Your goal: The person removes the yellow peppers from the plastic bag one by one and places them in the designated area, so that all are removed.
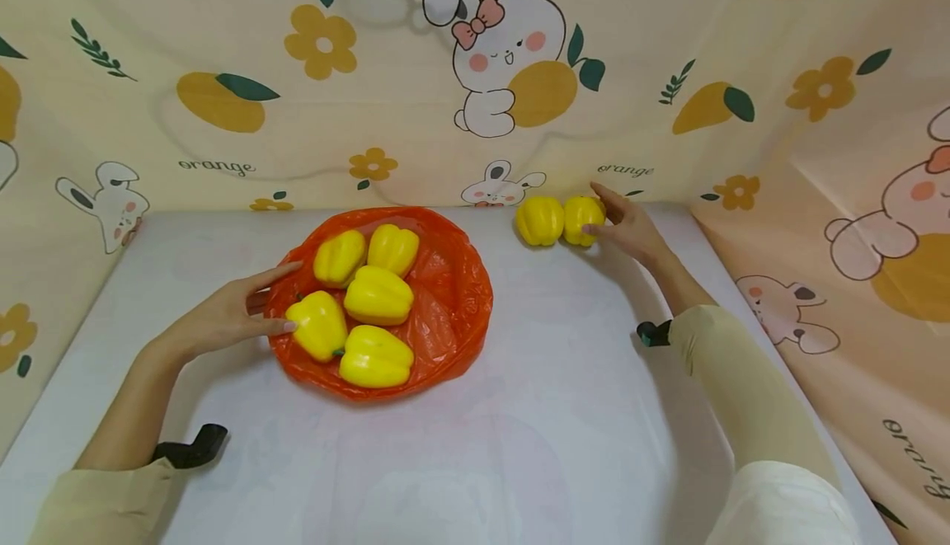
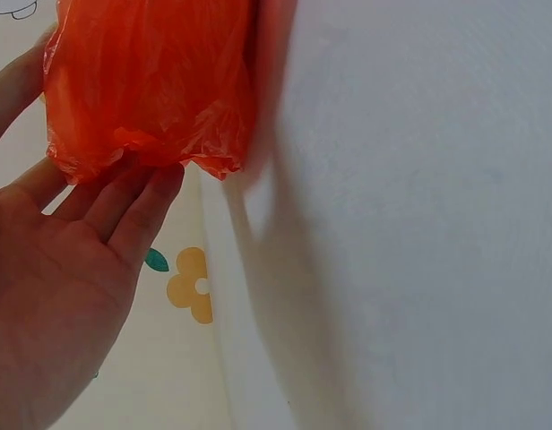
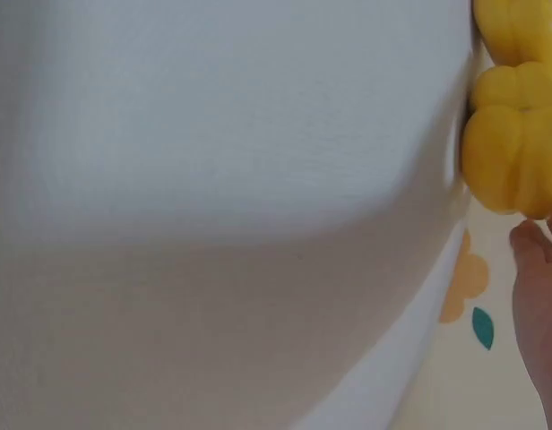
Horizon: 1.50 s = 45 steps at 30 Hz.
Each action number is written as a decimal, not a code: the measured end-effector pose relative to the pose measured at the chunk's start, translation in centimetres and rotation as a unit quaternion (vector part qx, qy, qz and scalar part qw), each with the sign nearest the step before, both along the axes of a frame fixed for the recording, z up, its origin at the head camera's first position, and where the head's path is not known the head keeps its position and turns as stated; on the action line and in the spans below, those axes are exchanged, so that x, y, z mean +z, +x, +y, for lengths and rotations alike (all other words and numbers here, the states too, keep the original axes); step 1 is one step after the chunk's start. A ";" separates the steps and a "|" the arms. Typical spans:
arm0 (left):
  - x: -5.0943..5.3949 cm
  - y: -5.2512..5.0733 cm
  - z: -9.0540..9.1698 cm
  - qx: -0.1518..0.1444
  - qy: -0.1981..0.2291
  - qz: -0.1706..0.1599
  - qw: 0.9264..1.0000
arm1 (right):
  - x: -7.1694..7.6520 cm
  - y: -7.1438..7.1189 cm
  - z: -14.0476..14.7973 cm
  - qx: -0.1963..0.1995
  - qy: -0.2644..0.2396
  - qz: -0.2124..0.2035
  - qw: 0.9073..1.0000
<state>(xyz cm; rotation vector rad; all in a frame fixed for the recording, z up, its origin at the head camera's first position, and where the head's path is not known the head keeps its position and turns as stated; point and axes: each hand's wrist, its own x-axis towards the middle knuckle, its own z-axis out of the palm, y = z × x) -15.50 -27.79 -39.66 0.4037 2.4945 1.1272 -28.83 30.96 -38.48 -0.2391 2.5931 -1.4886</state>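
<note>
An orange-red plastic bag [image 1: 453, 281], spread round like a shallow bowl, holds several yellow bell peppers [image 1: 378, 295] in the head view. My left hand [image 1: 223, 312] rests at its left edge, thumb and fingers spread; in the left wrist view the fingers of that hand [image 2: 70, 260] touch the bag's side [image 2: 150, 81]. At the table's back right, two more yellow peppers [image 1: 540, 221] stand side by side. My right hand [image 1: 631, 227] is at the right one [image 1: 582, 219], fingers apart and thumb in front of it; the right wrist view shows the hand [image 3: 540, 305] close beside the pepper [image 3: 509, 161].
Under everything lies a white table [image 1: 445, 479]. Patterned cloth [image 1: 401, 58] with rabbits and flowers hangs behind the table and along its sides. A dark device [image 1: 191, 446] is strapped at the left wrist, another [image 1: 655, 333] at the right.
</note>
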 end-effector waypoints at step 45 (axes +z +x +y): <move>-0.3 0.0 0.1 0.003 -0.013 -0.024 1.000 | 2.7 3.5 -12.6 0.145 -0.087 0.087 0.982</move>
